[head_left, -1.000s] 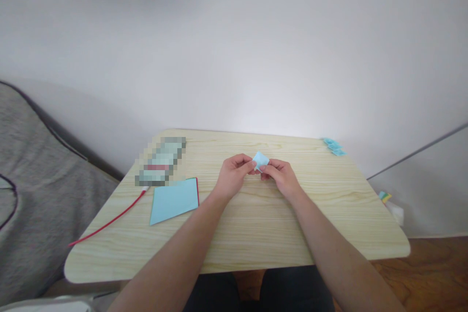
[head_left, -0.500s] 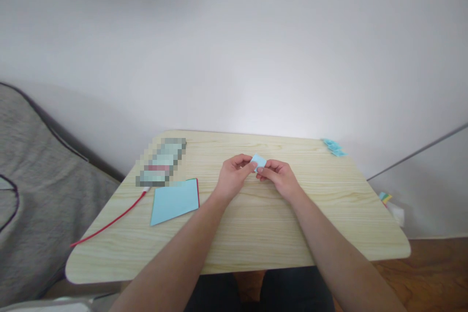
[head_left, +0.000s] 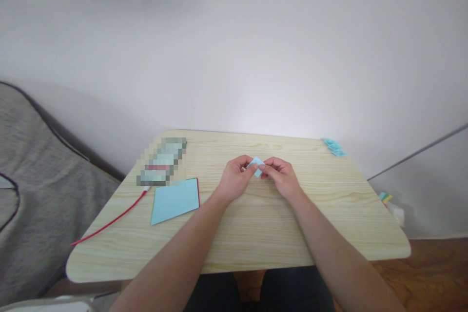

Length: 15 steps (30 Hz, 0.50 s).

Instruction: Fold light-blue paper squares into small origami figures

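A small folded piece of light blue paper (head_left: 258, 162) is held just above the middle of the table, its corners pointing up and down. My left hand (head_left: 237, 175) pinches its left side, thumb on the near face. From the right, my right hand (head_left: 281, 174) pinches the same piece with its thumb close to the other thumb. The fingers behind the paper are partly hidden. To the left of my left forearm lies a stack of light blue paper sheets (head_left: 175, 201) with red and green edges showing.
On the pale wooden table (head_left: 263, 234), a blurred-out phone (head_left: 163, 162) with a red cable (head_left: 113, 225) lies at the left. Several folded blue paper pieces (head_left: 334, 147) sit at the far right corner. A white wall (head_left: 256, 58) rises behind; a grey cloth-covered thing (head_left: 44, 195) stands at left.
The folded paper has turned a little in my fingers and now shows as a diamond. My thumbs have come closer together over it.
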### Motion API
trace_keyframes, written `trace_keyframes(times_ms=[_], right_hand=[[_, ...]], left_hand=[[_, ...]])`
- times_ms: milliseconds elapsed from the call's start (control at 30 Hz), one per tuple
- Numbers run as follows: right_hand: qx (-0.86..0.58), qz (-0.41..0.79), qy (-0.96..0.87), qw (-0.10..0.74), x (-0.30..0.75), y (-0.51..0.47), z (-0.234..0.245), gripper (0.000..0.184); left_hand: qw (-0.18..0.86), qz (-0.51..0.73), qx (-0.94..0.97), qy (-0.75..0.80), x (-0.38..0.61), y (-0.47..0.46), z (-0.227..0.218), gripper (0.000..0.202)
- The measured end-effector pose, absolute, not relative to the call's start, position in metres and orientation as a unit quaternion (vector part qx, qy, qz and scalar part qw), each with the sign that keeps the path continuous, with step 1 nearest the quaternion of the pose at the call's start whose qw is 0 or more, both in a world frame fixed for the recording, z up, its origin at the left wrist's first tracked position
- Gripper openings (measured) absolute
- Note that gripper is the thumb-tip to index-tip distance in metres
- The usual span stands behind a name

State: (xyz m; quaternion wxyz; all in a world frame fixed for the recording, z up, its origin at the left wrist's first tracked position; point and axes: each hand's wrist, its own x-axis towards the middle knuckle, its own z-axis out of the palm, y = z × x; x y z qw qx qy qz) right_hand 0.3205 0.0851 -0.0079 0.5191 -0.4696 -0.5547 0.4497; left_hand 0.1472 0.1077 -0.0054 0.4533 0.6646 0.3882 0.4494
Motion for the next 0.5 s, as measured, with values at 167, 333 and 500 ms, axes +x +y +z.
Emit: trace_keyframes(times_ms=[167, 333, 500], right_hand=[[-0.489, 0.428, -0.549, 0.526, 0.3189, 0.0854, -0.0111, 0.016], [-0.484, 0.419, -0.537, 0.549, 0.3183, 0.0847, -0.0067, 0.016], [-0.462, 0.466, -0.497, 0.567, 0.3221, 0.0869, -0.0082, 0.02]], left_hand=[[0.4, 0.441, 0.688, 0.416, 0.1508, 0.1027, -0.0049, 0.023], [0.475, 0.449, 0.654, 0.381, 0.152, 0.1033, -0.0047, 0.022], [0.541, 0.464, 0.602, 0.36, 0.1513, 0.1062, -0.0038, 0.032]])
